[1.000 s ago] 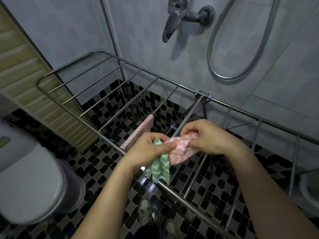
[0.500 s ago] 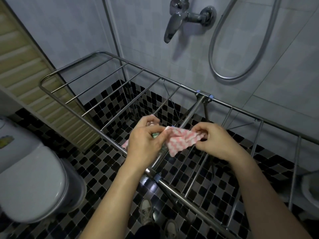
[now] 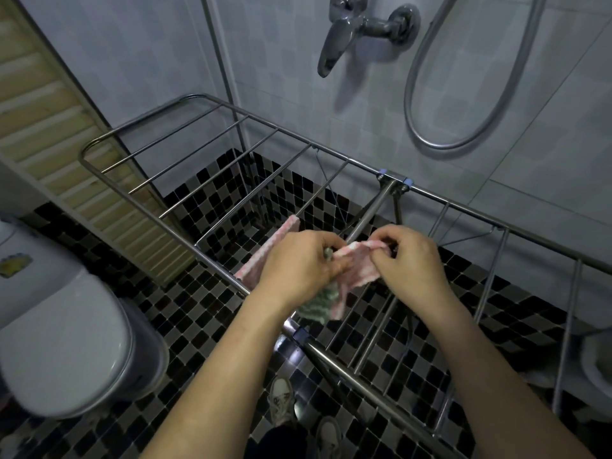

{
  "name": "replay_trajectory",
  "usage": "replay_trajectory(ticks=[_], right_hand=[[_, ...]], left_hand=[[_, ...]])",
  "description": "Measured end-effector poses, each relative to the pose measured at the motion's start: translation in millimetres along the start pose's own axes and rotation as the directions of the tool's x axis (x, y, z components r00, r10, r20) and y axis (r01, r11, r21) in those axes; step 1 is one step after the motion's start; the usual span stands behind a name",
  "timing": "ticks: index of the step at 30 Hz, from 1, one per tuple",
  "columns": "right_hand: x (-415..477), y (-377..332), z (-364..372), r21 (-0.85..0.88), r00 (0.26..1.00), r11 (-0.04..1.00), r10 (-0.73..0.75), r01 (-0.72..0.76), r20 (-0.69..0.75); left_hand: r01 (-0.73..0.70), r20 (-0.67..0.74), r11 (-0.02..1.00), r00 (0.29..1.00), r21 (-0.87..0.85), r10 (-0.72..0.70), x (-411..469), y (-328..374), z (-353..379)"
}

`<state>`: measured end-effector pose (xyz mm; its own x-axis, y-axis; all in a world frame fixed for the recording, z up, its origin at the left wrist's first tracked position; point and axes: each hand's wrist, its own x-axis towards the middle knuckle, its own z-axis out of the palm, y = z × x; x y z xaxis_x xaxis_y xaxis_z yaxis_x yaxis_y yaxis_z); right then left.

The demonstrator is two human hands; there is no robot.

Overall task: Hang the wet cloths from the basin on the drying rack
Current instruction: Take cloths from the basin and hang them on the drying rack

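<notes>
Above the middle of the steel drying rack, both hands pinch a pink checked cloth by its top edge. My left hand grips its left end and also holds a green checked cloth, which dangles below the palm. My right hand grips the pink cloth's right end. Another pink cloth hangs over a rack bar just left of my left hand, partly hidden by it. The basin is not clearly in view.
A white toilet stands at the left. A shower tap and hose hang on the tiled wall behind the rack. A white fixture shows at the right edge. My shoes stand on the black checked floor.
The hands have drawn the pink cloth out between them. The green cloth was hidden behind my left hand half a second ago and dangles below it again. The view has shifted slightly.
</notes>
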<state>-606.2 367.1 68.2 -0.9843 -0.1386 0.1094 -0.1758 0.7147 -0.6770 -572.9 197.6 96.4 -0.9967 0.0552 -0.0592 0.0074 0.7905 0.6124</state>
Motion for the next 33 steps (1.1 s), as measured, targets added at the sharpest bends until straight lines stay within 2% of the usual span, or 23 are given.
replay_trajectory(ticks=[3,5,6,8,10,12,14,15,17,19,20,23,27,29,31,33], right_hand=[[11.2,5.2,-6.6,0.151,0.992,0.981,0.117,-0.124,0.053],[19.5,11.0,-10.9,0.209,0.986,0.963,0.167,-0.169,0.029],[23.4,14.9,-13.6,0.195,0.985,0.966,0.172,-0.169,0.002],[28.9,21.9,-21.1,0.186,0.982,0.966,0.189,-0.182,-0.022],[33.0,28.4,-27.9,0.245,0.978,0.948,0.207,-0.204,0.016],[40.9,31.0,-32.2,0.317,0.972,0.919,0.218,-0.233,0.084],[51.4,28.7,-26.2,0.289,0.971,0.929,0.199,-0.23,0.133],[59.9,26.0,-14.3,0.209,0.975,0.957,0.175,-0.201,0.137],[69.5,18.9,13.2,0.007,0.984,0.992,0.123,-0.125,0.132],[77.0,12.3,50.5,-0.053,0.975,0.992,0.119,-0.111,0.188],[78.0,10.0,64.2,-0.065,0.971,0.992,0.119,-0.108,0.209],[83.5,9.0,92.0,-0.063,0.976,0.995,0.088,-0.076,0.201],[84.1,17.7,102.5,-0.014,0.989,0.999,0.053,-0.051,0.137],[83.9,26.6,100.3,-0.086,0.99,0.995,0.055,-0.044,0.126],[84.2,36.2,94.9,-0.201,0.991,0.979,0.061,-0.036,0.117],[82.8,44.2,88.9,-0.235,0.99,0.97,0.087,-0.058,0.113]], left_hand=[[0.021,0.147,0.973,0.988,0.23,-0.056,-1.0,-8.6,0.5],[0.036,0.2,0.974,0.976,0.222,-0.081,-4.6,-16.4,3.0],[0.051,0.223,0.986,0.971,0.16,-0.086,-7.2,-19.5,3.3],[0.108,0.29,0.992,0.953,-0.071,-0.084,-13.7,-23.2,4.3],[0.183,0.345,0.933,0.936,-0.31,-0.069,-20.6,-25.1,1.8],[0.259,0.358,0.838,0.93,-0.48,-0.083,-25.2,-31.8,-2.2],[0.328,0.339,0.772,0.928,-0.544,-0.155,-27.2,-42.9,-3.3],[0.369,0.317,0.757,0.922,-0.539,-0.224,-26.0,-53.8,-1.0],[0.442,0.233,0.763,0.897,-0.472,-0.375,-23.9,-69.9,9.0],[0.492,0.098,0.803,0.866,-0.337,-0.49,-21.0,-84.4,19.9],[0.484,0.025,0.843,0.87,-0.235,-0.493,-20.4,-88.0,23.8],[0.446,-0.111,0.895,0.89,0.01,-0.442,-17.9,-94.1,27.1],[0.443,-0.222,0.881,0.887,0.167,-0.404,-15.3,-95.9,25.0],[0.427,-0.27,0.871,0.892,0.241,-0.362,-17.0,-95.3,24.3],[0.372,-0.269,0.883,0.915,0.285,-0.299,-18.3,-95.3,24.7],[0.308,-0.169,0.916,0.948,0.257,-0.272,-17.6,-93.3,27.7]])
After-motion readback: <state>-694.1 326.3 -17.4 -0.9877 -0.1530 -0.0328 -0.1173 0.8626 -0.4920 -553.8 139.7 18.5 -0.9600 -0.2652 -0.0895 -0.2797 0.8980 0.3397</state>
